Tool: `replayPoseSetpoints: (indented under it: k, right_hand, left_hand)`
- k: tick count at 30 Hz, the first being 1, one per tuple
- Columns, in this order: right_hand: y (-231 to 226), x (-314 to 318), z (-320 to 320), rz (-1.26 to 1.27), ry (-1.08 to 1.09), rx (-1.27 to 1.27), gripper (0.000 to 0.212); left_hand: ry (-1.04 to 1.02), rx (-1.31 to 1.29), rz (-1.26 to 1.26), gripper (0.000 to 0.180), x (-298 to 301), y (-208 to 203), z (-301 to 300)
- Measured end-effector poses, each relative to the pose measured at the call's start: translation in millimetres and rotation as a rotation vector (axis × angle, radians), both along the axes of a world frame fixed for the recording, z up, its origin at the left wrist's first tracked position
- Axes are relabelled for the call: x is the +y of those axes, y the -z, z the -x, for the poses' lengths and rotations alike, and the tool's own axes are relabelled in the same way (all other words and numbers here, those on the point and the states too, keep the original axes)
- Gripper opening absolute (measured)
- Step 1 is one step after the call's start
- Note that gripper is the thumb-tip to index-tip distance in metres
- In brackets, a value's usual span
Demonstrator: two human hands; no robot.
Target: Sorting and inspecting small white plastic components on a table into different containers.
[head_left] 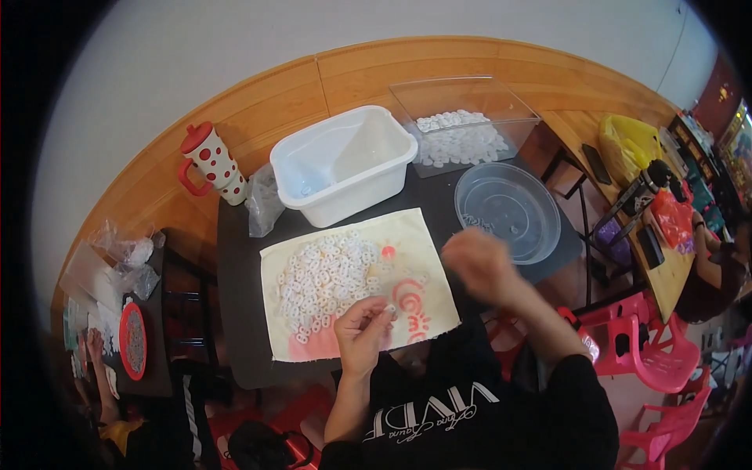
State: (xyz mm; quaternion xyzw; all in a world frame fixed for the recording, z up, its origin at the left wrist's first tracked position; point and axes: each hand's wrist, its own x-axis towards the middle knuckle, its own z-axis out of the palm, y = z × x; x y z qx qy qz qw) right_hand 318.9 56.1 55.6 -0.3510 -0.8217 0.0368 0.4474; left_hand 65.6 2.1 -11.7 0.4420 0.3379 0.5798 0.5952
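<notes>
- Standing at the tabletop's (239, 313) far left corner, a red-lidded, red-spotted tumbler (213, 166) has its handle toward the left.
- Crumpled clear plastic bag (265, 202) just right of it, beside the basin.
- Small white looped pieces (329, 270), heaped on the left half of the cloth.
- White rectangular basin (312, 200) near the tabletop's far edge.
- Pale yellow cloth (439, 309) with red print, toward the near edge.
- Left hand (363, 333) above the cloth's near edge, thumb and forefinger pinching a small white piece (392, 311).
- Clear rectangular bin (439, 90) at the far right corner, holding white pieces (462, 145).
- Right hand (479, 262) blurred beyond the cloth's right edge; cannot tell how its fingers stand.
- Round clear shallow tray (536, 200) along the right edge.
</notes>
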Motion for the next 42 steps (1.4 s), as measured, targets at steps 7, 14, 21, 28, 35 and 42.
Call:
replayPoseSetpoints:
  k: [7,14,21,28,35,42]
  right_hand:
    - [-4,27,-109,0.425,0.126,-0.34,0.015]
    - [-2,33,-97,0.373,0.031,-0.592,0.006]
    - [5,44,-95,0.415,0.1,-0.704,0.011]
    - [-8,31,-88,0.41,0.092,-0.274,0.012]
    - [-3,-8,26,0.522,-0.232,0.185,0.014]
    - [39,-9,67,0.831,-0.319,0.419,0.011]
  left_hand:
    - [-0.009,0.08,-0.125,0.019,4,0,-6]
    - [-0.002,-0.003,0.034,0.007,-3,-7,-4]
    - [-0.167,0.097,-0.241,0.014,-2,6,-6]
    - [-0.163,0.034,-0.118,0.016,-3,5,-4]
    - [-0.106,0.004,-0.037,0.015,-4,6,-2]
    - [-0.118,-0.029,0.028,0.016,-4,2,-6]
